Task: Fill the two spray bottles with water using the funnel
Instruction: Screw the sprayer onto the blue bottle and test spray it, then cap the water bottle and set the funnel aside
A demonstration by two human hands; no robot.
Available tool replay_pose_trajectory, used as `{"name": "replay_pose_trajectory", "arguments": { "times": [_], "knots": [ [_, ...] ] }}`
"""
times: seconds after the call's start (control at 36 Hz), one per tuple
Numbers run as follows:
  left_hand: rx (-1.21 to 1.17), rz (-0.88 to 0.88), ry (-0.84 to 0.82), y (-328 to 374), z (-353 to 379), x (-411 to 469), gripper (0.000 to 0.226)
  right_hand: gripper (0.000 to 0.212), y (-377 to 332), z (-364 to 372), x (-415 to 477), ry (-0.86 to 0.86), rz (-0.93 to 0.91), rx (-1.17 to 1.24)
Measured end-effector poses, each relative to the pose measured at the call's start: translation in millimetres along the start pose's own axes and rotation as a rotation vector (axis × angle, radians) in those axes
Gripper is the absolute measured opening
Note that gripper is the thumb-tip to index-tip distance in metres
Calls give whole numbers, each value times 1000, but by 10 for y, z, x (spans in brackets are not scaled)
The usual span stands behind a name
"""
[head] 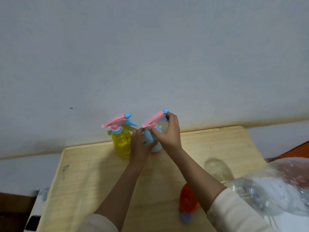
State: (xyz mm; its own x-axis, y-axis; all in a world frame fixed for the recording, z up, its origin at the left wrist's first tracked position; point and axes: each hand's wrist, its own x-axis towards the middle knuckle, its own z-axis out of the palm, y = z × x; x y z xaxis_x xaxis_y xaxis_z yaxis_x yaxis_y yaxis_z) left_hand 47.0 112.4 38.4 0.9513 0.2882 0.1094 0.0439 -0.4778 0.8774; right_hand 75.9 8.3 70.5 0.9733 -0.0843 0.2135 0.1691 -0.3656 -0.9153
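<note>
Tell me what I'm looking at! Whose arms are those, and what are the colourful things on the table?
There is no machine here. The picture comes from a camera worn on a person's head, looking forward and down, so the two arms reaching in from the bottom are that person's own.

On the wooden table, by the wall, stand two spray bottles with pink and blue trigger tops. The yellow spray bottle stands alone on the left. Both hands are on the blue spray bottle: the left hand wraps its body, and the right hand holds its pink spray top.

Nearer the camera, an orange funnel sits on the table, partly hidden by the right arm. At the right edge is a big clear plastic bottle, blurry, so I cannot tell how much water it holds.
</note>
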Motion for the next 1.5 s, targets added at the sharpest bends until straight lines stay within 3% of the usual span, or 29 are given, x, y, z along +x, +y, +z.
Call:
{"name": "replay_pose_trajectory", "arguments": {
  "times": [0.22, 0.42, 0.56, 0.67, 0.83, 1.0, 1.17, 1.33, 1.5],
  "knots": [
    [-62, -15, 44, -46, -15, -85, 47, 64, -84, -69, -60, 10, 60, -38],
    [-233, 98, -14, 312, -135, -351, 31, 49, -162, -408, -492, 256, 75, -125],
    [-473, 199, -365, 919, -80, -489, 25, 33, -150, -804, -1120, 526, 123, -162],
    [-451, 449, -708, 1391, 89, -679, 33, 25, -9, -961, -1728, 664, 230, -203],
    [-330, 529, -945, 1711, 452, -1039, 76, 40, 253, -678, -2395, 538, 531, -164],
    [-288, 557, -946, 1712, 670, -1240, 96, 48, 548, -364, -2477, 332, 639, -401],
    [-337, 497, -883, 1710, 751, -1263, 89, 17, 640, -241, -2514, 385, 594, -422],
    [-333, 513, -921, 1699, 757, -1227, 87, 20, 493, -492, -2650, 548, 562, -218],
    [-323, 513, -970, 1699, 729, -1227, 85, 23, -52, -1227, -2461, 950, 182, -253]
  ]
}}
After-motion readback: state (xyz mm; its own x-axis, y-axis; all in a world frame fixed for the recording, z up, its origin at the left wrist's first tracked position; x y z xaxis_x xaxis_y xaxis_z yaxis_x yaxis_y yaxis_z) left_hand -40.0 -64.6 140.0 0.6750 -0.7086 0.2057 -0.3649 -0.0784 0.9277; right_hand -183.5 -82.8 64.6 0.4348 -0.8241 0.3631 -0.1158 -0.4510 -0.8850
